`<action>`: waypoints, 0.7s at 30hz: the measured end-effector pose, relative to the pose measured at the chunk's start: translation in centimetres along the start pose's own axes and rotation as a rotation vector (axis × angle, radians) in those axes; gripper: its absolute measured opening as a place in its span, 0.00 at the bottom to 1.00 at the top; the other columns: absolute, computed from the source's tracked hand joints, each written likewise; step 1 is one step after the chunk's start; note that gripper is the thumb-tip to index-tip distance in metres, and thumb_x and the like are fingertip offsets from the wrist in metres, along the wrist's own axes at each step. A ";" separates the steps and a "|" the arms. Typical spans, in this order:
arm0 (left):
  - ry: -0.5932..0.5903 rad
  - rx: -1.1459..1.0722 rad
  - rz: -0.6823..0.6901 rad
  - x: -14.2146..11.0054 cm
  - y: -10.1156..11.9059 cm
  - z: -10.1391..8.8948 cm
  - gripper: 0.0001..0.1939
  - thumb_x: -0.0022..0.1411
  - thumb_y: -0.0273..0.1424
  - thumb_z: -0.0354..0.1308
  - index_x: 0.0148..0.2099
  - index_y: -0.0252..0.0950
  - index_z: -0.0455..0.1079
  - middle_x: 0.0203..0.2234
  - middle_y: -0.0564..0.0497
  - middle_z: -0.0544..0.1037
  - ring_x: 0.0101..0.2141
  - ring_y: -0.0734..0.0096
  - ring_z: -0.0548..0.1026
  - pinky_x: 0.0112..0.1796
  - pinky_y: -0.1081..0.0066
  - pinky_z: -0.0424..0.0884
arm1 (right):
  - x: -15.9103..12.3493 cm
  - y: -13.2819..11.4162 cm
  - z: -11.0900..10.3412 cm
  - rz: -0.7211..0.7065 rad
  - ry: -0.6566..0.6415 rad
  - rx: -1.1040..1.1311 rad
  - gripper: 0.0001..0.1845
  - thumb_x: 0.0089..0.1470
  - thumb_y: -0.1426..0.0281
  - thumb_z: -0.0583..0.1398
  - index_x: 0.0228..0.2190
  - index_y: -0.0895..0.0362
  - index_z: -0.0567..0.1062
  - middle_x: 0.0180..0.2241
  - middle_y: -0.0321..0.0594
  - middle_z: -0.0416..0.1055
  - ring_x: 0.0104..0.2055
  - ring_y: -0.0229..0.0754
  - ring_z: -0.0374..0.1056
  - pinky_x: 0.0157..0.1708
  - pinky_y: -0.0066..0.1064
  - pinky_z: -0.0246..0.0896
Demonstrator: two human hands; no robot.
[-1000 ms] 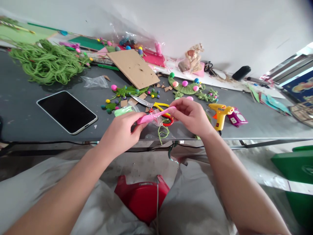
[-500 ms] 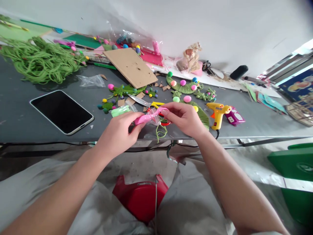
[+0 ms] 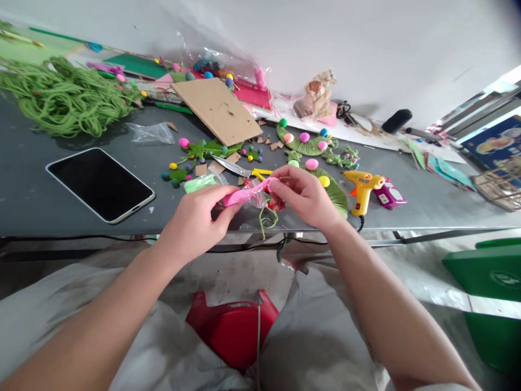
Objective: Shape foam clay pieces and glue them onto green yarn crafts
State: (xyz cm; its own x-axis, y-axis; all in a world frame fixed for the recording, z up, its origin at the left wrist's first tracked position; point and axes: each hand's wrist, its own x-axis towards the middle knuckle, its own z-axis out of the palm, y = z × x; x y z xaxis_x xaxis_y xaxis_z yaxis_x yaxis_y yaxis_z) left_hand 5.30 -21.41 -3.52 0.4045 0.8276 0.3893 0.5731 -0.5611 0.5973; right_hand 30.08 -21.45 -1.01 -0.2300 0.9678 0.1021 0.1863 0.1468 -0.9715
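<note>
My left hand [image 3: 199, 220] pinches the near end of a pink strip [image 3: 244, 194] wrapped in clear plastic film. My right hand [image 3: 303, 194] is closed on the strip's far end and the crinkled plastic, just above the front edge of the dark grey table [image 3: 49, 203]. A loop of green cord [image 3: 268, 220] hangs below the strip. Scissors with yellow handles [image 3: 244, 171] lie right behind my hands.
A tablet [image 3: 100, 184] lies at the left, a heap of green cord [image 3: 61, 100] behind it. Cardboard [image 3: 215, 111], pom-pom leaf pieces [image 3: 309, 144] and a yellow glue gun [image 3: 362, 187] sit further back and right. A red stool [image 3: 234, 326] is between my knees.
My right hand slid left along the pink strip, closer to my left hand, and the strip looks shorter between them. The view shifted slightly.
</note>
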 end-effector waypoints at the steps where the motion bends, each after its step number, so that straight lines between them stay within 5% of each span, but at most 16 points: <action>1: -0.008 -0.001 0.006 0.0 0.0 0.0 0.11 0.72 0.33 0.62 0.53 0.37 0.79 0.46 0.47 0.86 0.43 0.62 0.83 0.45 0.68 0.76 | 0.0 0.0 0.0 -0.013 0.032 0.005 0.16 0.64 0.55 0.67 0.39 0.55 0.75 0.25 0.32 0.74 0.25 0.34 0.69 0.26 0.28 0.68; 7: -0.032 -0.003 0.024 -0.1 -0.2 0.3 0.10 0.73 0.33 0.61 0.53 0.38 0.78 0.46 0.49 0.85 0.43 0.65 0.82 0.45 0.69 0.75 | 0.4 0.1 -0.8 -0.077 0.249 0.101 0.17 0.62 0.54 0.68 0.39 0.53 0.75 0.28 0.32 0.76 0.29 0.34 0.73 0.30 0.29 0.72; 15: -0.022 0.009 0.022 0.0 0.0 0.1 0.11 0.72 0.32 0.60 0.54 0.38 0.77 0.45 0.48 0.85 0.43 0.64 0.82 0.46 0.67 0.76 | 0.4 0.2 -0.7 0.005 0.283 -0.036 0.26 0.53 0.48 0.72 0.32 0.53 0.70 0.23 0.31 0.73 0.24 0.34 0.68 0.24 0.28 0.64; 21: -0.014 0.019 0.012 0.0 0.1 0.1 0.11 0.73 0.32 0.60 0.54 0.38 0.77 0.45 0.48 0.85 0.42 0.63 0.82 0.45 0.67 0.77 | 0.6 0.5 -0.6 0.066 0.179 0.056 0.30 0.53 0.42 0.70 0.42 0.53 0.75 0.33 0.37 0.81 0.31 0.39 0.78 0.35 0.33 0.77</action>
State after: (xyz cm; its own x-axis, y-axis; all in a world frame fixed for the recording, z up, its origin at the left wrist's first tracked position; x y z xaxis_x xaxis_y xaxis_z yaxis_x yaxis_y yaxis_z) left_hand 5.48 -21.42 -3.53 0.4214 0.8206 0.3861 0.5813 -0.5712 0.5795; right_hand 30.65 -20.69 -1.32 -0.0442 0.9966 0.0692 0.1405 0.0748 -0.9873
